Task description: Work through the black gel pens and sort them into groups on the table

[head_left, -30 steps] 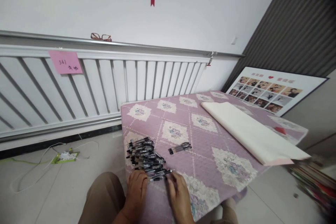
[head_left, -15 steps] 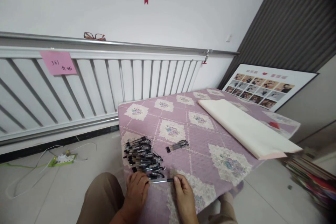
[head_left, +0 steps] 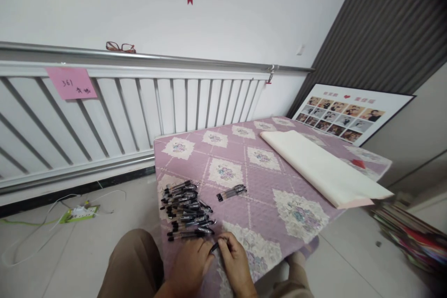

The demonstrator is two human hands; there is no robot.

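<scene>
Between my two hands is a pen (head_left: 214, 247), of which only a short black part shows; the rest is covered by the fingers. My right hand (head_left: 236, 260) pinches it with thumb and fingertips. My left hand (head_left: 190, 263) is closed around the other end, its back turned up to the camera. Just beyond the left hand lies a heap of black-capped pens (head_left: 186, 209) with clear barrels, near the left edge of the table. A small group of similar pens (head_left: 232, 193) lies side by side to the right of the heap.
A purple floral cloth (head_left: 258, 186) covers the table. Folded cream sheeting (head_left: 314, 163) lies on its right part. A photo board (head_left: 349, 114) leans at the far right. Behind stands a white radiator (head_left: 178, 102); a power strip (head_left: 80, 213) is on the floor.
My hands have come closer together. The pen, earlier stretched level between them with its clear barrel showing, is now mostly hidden and tilted. The view has shifted slightly.
</scene>
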